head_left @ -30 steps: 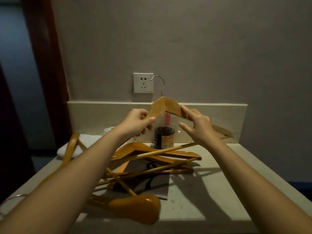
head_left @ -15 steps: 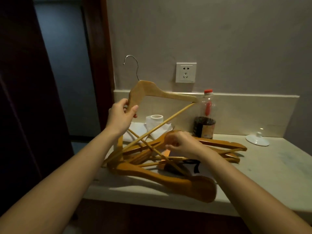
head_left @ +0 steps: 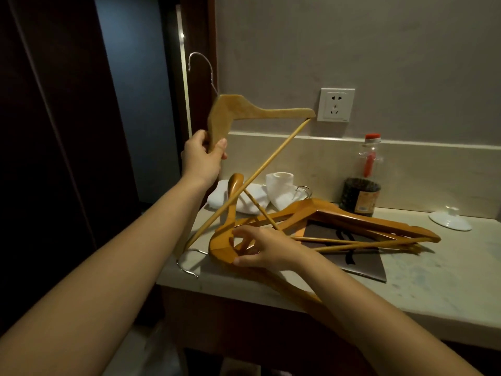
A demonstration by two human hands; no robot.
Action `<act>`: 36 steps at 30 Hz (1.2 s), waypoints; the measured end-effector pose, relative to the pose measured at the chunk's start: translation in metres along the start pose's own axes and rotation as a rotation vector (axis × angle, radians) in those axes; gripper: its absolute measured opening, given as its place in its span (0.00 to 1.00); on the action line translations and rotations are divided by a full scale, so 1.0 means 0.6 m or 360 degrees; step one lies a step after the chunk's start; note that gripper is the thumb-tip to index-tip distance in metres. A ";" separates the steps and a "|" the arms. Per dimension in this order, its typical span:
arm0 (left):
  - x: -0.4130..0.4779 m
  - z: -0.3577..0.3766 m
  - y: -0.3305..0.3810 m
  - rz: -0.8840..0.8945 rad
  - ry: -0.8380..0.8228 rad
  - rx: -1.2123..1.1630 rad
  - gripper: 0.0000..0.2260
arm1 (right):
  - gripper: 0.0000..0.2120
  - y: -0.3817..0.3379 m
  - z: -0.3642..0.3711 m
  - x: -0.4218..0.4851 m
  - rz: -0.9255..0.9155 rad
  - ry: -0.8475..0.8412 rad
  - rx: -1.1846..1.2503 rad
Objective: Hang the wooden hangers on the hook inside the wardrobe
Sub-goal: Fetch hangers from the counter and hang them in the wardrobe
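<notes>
My left hand (head_left: 202, 158) grips one arm of a light wooden hanger (head_left: 244, 111), held up in the air at the counter's left end; its metal hook (head_left: 202, 67) points up toward the dark doorway and its bar slants down to the counter edge. My right hand (head_left: 264, 249) is closed on the darker wooden hanger (head_left: 222, 246) at the front of a tangled pile of hangers (head_left: 352, 217) lying on the pale counter (head_left: 433, 283). The wardrobe's hook is not in view.
A dark bottle with a red cap (head_left: 362, 185) stands against the backsplash. White folded cloths and a paper roll (head_left: 279, 188) lie behind the pile. A grey booklet (head_left: 352, 263) lies under the hangers, a white lid (head_left: 450, 219) to the right, a wall socket (head_left: 337, 105) above. Dark wooden panels (head_left: 54, 131) stand at left.
My left hand carried the light hanger up and left, away from the pile. My right hand let go of it, dropped to the pile and closed on a darker hanger. The view swung left.
</notes>
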State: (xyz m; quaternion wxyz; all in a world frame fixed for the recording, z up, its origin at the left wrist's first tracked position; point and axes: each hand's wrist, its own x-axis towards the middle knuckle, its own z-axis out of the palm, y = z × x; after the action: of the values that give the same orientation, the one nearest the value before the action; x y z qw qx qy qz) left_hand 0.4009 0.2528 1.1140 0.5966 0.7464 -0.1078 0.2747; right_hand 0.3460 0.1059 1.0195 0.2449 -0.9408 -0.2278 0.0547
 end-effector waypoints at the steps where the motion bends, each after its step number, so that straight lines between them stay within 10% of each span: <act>1: 0.000 -0.002 0.003 0.0002 0.0007 -0.0008 0.06 | 0.32 -0.004 0.003 -0.001 -0.0001 -0.0028 -0.0020; 21: -0.030 -0.094 -0.030 -0.0170 0.0122 0.0132 0.09 | 0.43 -0.009 -0.009 0.039 -0.0054 -0.0076 -0.0590; 27: -0.047 -0.122 -0.052 -0.0265 0.0190 0.0126 0.09 | 0.32 -0.004 -0.051 0.066 0.0146 -0.0275 -0.0079; 36: -0.067 -0.125 -0.090 -0.0407 0.0215 0.0029 0.07 | 0.24 0.022 -0.035 0.113 -0.0136 -0.0019 -0.0704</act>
State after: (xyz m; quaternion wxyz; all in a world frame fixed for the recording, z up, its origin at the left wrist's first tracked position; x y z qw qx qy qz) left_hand 0.3731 0.3320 1.0578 0.6257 0.7393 0.0313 0.2470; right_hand 0.4162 0.1175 1.0319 0.0335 -0.9608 -0.2753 -0.0013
